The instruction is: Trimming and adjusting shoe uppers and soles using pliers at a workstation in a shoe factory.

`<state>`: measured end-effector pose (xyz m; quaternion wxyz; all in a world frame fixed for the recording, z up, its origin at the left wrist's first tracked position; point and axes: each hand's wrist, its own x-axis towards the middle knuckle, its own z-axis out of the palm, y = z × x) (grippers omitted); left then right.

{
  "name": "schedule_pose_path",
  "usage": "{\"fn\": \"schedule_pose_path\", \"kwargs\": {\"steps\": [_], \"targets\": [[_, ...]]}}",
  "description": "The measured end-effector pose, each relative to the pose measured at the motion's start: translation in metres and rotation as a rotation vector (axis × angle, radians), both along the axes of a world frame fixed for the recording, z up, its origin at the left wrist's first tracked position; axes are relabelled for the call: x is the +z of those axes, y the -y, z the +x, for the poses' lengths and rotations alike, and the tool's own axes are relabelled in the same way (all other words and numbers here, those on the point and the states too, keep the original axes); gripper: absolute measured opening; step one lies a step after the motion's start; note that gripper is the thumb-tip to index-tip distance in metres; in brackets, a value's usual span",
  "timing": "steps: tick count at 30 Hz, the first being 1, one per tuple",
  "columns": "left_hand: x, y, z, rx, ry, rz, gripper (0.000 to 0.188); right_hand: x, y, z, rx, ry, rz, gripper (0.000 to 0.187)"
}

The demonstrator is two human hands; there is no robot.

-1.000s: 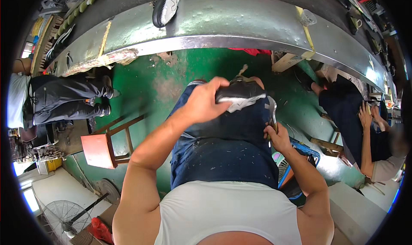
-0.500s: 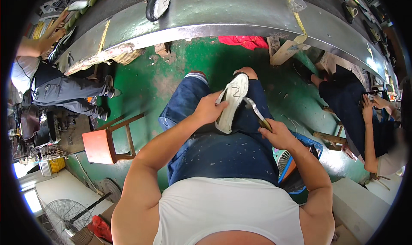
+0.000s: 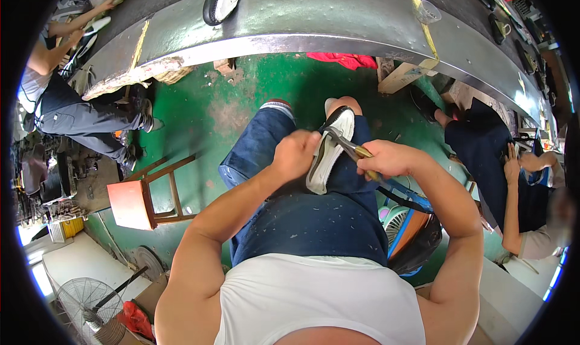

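Note:
A white shoe with a black edge round its toe (image 3: 325,171) lies tilted across my right thigh. My left hand (image 3: 296,154) is closed at its left edge, the fingertips partly hidden. From the right, my right hand (image 3: 380,157) grips metal pliers with yellowish handles (image 3: 344,143). The head of the pliers meets the upper left part of the shoe, close to my left fingers. Whether the jaws pinch the material is too small to tell.
Ahead runs a metal-edged bench (image 3: 272,28) bearing another black-and-white shoe (image 3: 222,3) and a clear cup (image 3: 428,12). A red-topped stool (image 3: 130,205) stands left, a small fan (image 3: 394,224) right. People work at far left (image 3: 78,118) and far right (image 3: 483,151).
My right hand has risen and moved left, bringing the pliers onto the shoe. The shoe has turned, showing its black toe edge. At left, the other person's arms reach farther over the bench.

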<state>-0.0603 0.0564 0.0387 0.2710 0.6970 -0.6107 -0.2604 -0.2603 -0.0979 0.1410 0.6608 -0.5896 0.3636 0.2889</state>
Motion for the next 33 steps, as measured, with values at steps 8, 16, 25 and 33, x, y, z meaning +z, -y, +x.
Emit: {"fn": "schedule_pose_path", "kwargs": {"steps": [8,16,25,33], "targets": [[-0.042,0.015,0.007,0.364,-1.719,0.349,0.055,-0.075,-0.049,0.016,0.038,0.197,-0.530,0.031],[-0.037,0.027,0.013,0.419,-1.542,0.401,0.069,-0.107,-0.062,0.001,-0.432,0.145,0.115,0.028],[-0.046,0.039,0.001,0.438,-1.278,0.422,0.066,-0.092,0.004,-0.054,-0.371,0.148,0.511,0.044],[-0.020,0.053,-0.002,0.322,-0.981,0.557,0.068,-0.054,0.010,0.020,-0.033,0.206,-0.522,0.042]]}}
